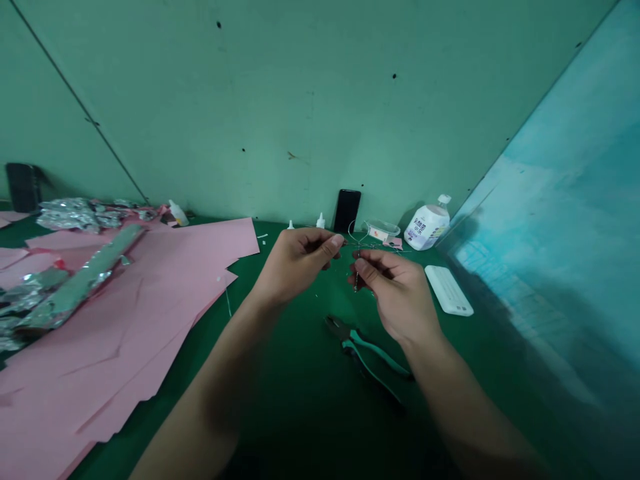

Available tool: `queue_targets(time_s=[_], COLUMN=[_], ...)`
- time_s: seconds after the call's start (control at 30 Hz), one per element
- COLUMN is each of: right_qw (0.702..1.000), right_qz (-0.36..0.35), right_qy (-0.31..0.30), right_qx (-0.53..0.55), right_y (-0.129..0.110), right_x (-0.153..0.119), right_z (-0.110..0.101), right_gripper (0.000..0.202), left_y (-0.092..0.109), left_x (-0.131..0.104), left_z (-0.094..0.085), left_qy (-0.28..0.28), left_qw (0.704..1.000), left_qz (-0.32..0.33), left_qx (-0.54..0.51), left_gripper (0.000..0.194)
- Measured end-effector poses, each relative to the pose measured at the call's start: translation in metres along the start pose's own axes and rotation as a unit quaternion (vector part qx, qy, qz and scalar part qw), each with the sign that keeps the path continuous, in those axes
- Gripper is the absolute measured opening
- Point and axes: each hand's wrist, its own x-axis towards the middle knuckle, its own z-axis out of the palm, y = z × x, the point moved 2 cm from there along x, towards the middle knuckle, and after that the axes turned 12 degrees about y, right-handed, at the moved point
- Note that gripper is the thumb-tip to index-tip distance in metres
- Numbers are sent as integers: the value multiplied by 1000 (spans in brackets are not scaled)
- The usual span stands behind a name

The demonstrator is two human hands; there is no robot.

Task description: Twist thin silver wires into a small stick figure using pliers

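Note:
Thin wire, partly looped at the top and twisted lower down, is held up over the green table. My left hand pinches one end of it between thumb and forefinger. Closed around the twisted stem is my right hand, thumb pressed to the fingers. Part of the wire is hidden behind the fingers. Below my hands lie pliers with teal and black handles, touched by neither hand; the right forearm overlaps the handle ends.
Pink paper sheets with crumpled foil cover the left side. Along the wall stand a phone, small white-capped bottles, a clear container and a labelled bottle. A white flat box lies at right.

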Motion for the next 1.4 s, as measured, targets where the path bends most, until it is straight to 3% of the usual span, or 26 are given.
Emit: queue_targets(time_s=[0.27, 0.5, 0.9, 1.07, 1.3, 1.4], right_qw=[1000, 1000, 1000, 1000, 1000, 999], right_qz=[-8, -12, -7, 9, 12, 15], right_qy=[0, 11, 12, -6, 12, 16], right_qx=[-2, -11, -1, 4, 21, 30], right_y=[1, 0, -2, -3, -1, 2], right_x=[1, 3, 5, 2, 3, 5], right_z=[-2, -2, -6, -4, -6, -6], right_gripper=[10, 13, 15, 16, 18, 20], left_y=[1, -2, -4, -5, -13, -16], left_x=[0, 2, 3, 3, 4, 5], left_z=[-5, -8, -5, -7, -4, -1], left_qy=[34, 31, -42, 41, 72, 128], left_qw=[999, 999, 999, 998, 993, 985], left_qz=[-13, -29, -29, -35, -65, -64], left_qx=[12, 20, 12, 9, -70, -101], left_gripper=[34, 39, 32, 35, 49, 53])
